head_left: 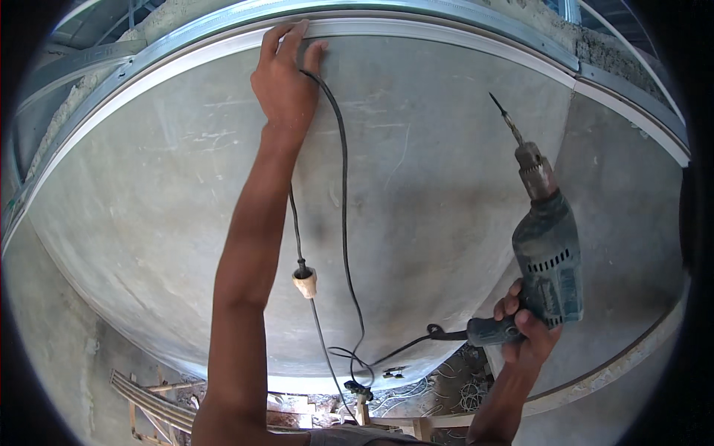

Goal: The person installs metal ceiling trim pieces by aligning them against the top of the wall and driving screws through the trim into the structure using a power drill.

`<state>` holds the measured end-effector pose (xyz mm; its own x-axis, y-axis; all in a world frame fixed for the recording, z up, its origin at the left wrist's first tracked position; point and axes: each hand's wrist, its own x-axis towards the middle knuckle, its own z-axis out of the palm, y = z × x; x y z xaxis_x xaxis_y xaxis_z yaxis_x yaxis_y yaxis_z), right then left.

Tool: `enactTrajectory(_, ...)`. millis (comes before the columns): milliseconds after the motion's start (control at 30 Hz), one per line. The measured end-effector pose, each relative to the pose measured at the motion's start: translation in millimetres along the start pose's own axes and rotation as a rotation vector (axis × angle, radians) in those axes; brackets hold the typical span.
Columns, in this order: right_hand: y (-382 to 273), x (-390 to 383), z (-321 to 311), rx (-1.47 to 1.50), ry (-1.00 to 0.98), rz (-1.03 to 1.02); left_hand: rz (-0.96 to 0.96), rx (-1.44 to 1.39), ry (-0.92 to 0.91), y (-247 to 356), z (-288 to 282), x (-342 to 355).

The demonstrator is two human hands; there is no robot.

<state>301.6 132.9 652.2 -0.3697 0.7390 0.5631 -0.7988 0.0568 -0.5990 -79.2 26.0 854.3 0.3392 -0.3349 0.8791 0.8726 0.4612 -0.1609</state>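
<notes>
My left hand (286, 74) is raised to the top of the grey wall panel (416, 149). Its fingertips touch the white trim strip (364, 28) under a metal channel (446, 11). A black power cable (343, 149) runs into this hand beside the thumb and hangs from it; the palm is hidden. Lower down, a pale plug connector (304, 282) dangles next to my left forearm. My right hand (528, 327) is wrapped around the handle of a dark green power drill (550, 253). The long bit (506, 119) points up and left, apart from the wall and trim.
Cable loops tangle around a dark clump (358, 390) at the bottom. Beneath lie wire coils (472, 394) and timber pieces (152, 401). A curved ledge (595, 386) borders the lower right. Metal framing (82, 63) and rough concrete edge the top.
</notes>
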Motion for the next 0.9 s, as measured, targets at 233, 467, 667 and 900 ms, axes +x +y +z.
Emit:
enactTrajectory(233, -42.4, 36.2, 45.5, -0.45, -0.03, -0.172, -0.057, 0.052, -0.144, -20.6, 7.7, 13.4)
enactTrajectory(467, -73.1, 66.3, 100.0, -0.9, -0.049, -0.301, -0.33, 0.149, -0.421, -4.3, 5.0, 33.2)
enactTrajectory(667, -81.7, 107.6, 129.0, -1.141, -0.271, -0.453, -0.375, 0.071, -0.349, -8.8, 14.3, 20.6)
enactTrajectory(900, -89.1, 127.0, 169.5, -1.269, -0.374, -0.613, -0.294, 0.042, -0.32, -22.4, 12.6, 26.9)
